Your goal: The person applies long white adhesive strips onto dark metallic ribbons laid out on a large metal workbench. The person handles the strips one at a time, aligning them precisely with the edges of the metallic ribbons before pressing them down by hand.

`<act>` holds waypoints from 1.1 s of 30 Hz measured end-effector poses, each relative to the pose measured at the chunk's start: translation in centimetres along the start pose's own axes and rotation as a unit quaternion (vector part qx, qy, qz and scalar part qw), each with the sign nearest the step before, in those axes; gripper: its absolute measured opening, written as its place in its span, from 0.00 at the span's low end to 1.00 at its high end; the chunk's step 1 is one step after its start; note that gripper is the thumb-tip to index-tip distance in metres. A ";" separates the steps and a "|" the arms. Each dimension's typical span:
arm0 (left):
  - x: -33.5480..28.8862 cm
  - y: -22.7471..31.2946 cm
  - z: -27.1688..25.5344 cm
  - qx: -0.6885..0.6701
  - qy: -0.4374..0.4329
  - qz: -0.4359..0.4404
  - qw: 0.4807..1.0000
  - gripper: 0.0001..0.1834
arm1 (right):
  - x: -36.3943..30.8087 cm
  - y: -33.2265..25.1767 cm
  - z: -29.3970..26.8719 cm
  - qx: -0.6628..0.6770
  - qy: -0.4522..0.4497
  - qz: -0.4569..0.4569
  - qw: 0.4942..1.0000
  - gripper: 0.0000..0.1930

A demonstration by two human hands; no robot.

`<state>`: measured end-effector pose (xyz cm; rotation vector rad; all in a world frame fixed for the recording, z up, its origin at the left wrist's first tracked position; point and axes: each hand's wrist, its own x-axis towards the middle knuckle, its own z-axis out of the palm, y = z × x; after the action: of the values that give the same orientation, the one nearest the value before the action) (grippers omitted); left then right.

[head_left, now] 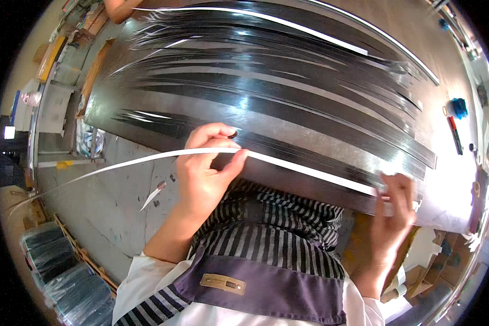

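One white strip [309, 170], your left hand [204, 173] pinching it, apparently straightening; right hand [395, 211], three o'clock, blurred, grip unclear; next: probably even tension.

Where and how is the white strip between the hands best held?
Probably pinched across its flat faces near its wider right end, from the near side: the white strip is thin, with one long edge toward the person. Leftward it narrows and curves freely past the left hand, which pinches it. The right hand is blurred at the right end.
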<state>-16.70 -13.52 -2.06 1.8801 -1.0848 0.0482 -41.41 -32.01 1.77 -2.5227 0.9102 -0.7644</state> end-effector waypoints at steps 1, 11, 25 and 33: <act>-0.3 -0.1 -0.1 -0.018 0.007 -0.022 1.000 0.08 | 0.8 -2.2 1.6 0.053 -0.044 -0.080 0.994 0.19; 0.7 -2.1 -5.0 -0.151 -0.014 -0.180 0.972 0.06 | 2.0 -6.4 6.6 0.082 -0.127 -0.146 0.978 0.19; 0.6 -8.4 -11.7 -0.038 0.098 -0.232 0.967 0.10 | 1.2 -6.5 7.0 0.074 -0.129 -0.133 0.980 0.14; 0.1 -8.8 -11.6 0.020 0.100 -0.189 0.977 0.08 | 1.3 -6.8 6.9 0.071 -0.134 -0.124 0.981 0.13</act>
<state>-6.08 -3.52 -1.60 2.0390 -0.5835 0.0400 -33.22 -26.88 0.05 -2.5583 0.4412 -0.5181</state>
